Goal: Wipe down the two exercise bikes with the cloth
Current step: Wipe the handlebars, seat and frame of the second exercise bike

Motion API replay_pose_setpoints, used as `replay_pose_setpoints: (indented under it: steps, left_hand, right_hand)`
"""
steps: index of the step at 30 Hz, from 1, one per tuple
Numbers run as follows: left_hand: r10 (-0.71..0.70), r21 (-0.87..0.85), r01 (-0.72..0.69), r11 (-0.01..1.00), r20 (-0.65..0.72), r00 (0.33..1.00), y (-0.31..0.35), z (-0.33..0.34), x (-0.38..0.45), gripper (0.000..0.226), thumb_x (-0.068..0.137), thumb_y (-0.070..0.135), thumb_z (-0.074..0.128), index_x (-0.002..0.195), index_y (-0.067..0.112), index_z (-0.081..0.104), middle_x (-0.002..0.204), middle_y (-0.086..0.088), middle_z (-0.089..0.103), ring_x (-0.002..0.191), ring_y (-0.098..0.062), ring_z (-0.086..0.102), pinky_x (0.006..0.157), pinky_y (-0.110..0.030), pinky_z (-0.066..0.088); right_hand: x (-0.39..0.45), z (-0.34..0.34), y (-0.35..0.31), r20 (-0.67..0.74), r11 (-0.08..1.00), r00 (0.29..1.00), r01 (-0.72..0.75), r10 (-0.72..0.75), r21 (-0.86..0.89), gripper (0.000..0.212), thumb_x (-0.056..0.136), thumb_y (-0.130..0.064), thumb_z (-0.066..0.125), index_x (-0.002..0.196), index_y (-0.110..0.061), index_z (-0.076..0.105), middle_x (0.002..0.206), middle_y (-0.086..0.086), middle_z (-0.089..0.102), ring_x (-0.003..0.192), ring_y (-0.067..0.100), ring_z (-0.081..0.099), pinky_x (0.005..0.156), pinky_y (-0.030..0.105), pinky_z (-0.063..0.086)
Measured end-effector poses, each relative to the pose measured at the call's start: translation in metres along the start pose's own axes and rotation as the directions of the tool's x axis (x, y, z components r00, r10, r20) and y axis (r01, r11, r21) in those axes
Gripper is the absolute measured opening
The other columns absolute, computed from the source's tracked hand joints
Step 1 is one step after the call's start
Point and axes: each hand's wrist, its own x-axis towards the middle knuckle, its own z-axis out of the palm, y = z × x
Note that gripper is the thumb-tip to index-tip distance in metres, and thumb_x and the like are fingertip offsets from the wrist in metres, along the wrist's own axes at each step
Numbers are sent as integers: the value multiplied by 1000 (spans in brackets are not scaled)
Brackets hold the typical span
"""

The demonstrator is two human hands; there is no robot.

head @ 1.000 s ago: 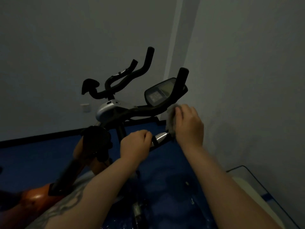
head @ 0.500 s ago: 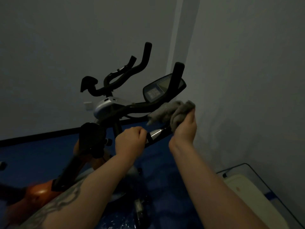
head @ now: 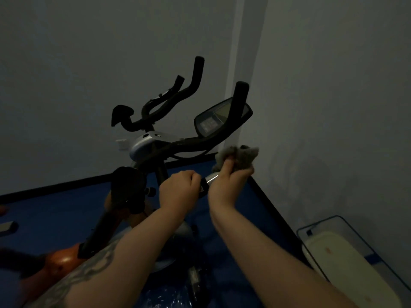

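Observation:
A black exercise bike (head: 169, 150) stands in the room's corner, with curved handlebars and a display console (head: 220, 120). My left hand (head: 178, 192) grips the near handlebar next to its silver sensor plate (head: 211, 180). My right hand (head: 229, 183) holds a bunched grey cloth (head: 240, 156) just right of that plate, below the console. An orange-framed bike (head: 60, 261) shows partly at the lower left, with a black saddle (head: 127, 185) above it.
Grey walls meet in a corner right behind the handlebars. The floor (head: 55, 223) is blue with a black skirting edge. A white tub in a wire frame (head: 347, 258) sits on the floor by the right wall.
My right hand turned over, lifting the cloth off the handlebar and bunching it above my fingers. It has since dropped back down beside the silver plate. My left hand kept its grip.

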Motion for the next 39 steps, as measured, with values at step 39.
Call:
replay_pose_setpoints:
  steps: [39]
  left_hand:
    - [41, -328, -108, 938, -204, 978, -142, -58, 37, 18, 95, 29, 45, 87, 17, 56, 91, 2, 51, 85, -15, 50, 76, -34, 42]
  right_hand:
    - [-32, 69, 30, 681, -169, 689, 723, 248, -670, 49, 101, -51, 31, 119, -8, 46, 106, 10, 63, 91, 28, 63, 67, 33, 40]
